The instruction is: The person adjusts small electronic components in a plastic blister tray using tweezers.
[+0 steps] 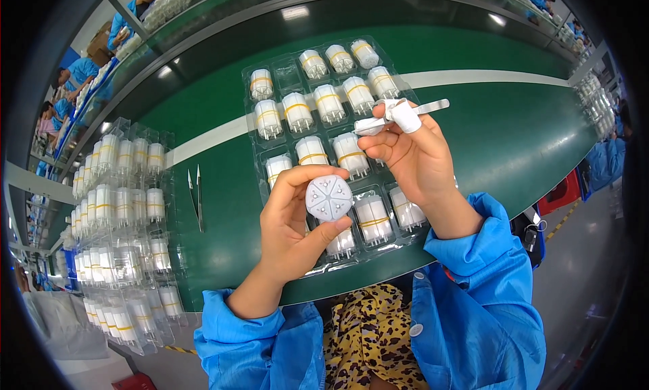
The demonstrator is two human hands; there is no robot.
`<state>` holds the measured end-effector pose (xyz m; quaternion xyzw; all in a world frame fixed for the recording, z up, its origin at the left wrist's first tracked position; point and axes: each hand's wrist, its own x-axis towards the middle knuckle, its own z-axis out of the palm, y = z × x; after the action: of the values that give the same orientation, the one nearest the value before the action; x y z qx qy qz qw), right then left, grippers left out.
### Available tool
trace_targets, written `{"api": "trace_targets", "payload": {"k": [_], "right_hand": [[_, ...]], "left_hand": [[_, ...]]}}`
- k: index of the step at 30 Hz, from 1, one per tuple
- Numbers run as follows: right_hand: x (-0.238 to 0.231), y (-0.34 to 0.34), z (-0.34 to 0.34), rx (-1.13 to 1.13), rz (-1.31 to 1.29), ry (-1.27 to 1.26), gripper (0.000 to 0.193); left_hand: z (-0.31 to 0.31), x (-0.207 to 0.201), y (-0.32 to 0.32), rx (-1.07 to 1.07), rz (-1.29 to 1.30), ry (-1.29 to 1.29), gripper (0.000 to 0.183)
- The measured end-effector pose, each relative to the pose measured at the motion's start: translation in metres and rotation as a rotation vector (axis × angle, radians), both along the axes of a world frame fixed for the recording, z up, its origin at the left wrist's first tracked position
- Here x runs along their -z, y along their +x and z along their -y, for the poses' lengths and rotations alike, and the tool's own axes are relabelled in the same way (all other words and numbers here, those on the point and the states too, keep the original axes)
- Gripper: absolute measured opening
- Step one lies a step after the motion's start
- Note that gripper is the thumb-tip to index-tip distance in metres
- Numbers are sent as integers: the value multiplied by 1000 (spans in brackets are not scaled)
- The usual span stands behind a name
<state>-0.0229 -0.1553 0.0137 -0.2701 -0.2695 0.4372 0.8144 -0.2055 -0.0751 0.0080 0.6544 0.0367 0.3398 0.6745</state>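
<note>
My left hand (pixel 294 217) grips a white bundle (pixel 329 198) between fingers and thumb, its round end turned up. That end is split into wedge-shaped segments, each with small metal points. Raised beyond the tray's right side, my right hand (pixel 419 153) pinches a slim metal tool with a white wrapping (pixel 407 117); it looks like tweezers, but fingers partly cover it. Under both hands lies a clear plastic tray (pixel 253 146) of similar white cylindrical bundles (pixel 329 104), several with yellow bands and metal pins.
Black-and-silver tweezers (pixel 197 197) lie on the green table (pixel 500 146), left of the tray. Stacked clear trays of banded white bundles (pixel 105 204) stand at the left edge. A pale stripe (pixel 487 78) crosses the table. Other people in blue (pixel 81 72) work at far left.
</note>
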Motion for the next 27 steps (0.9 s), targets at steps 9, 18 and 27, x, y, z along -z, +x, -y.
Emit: {"api": "trace_targets", "payload": {"k": [9, 18, 27], "right_hand": [[5, 1, 1, -26, 55, -47, 24], [1, -3, 0, -43, 75, -78, 23], [1, -4, 0, -35, 59, -75, 22]], "left_hand": [[2, 2, -3, -76, -86, -29, 60], [2, 1, -4, -82, -93, 1, 63], [3, 1, -3, -72, -63, -27, 59]]}}
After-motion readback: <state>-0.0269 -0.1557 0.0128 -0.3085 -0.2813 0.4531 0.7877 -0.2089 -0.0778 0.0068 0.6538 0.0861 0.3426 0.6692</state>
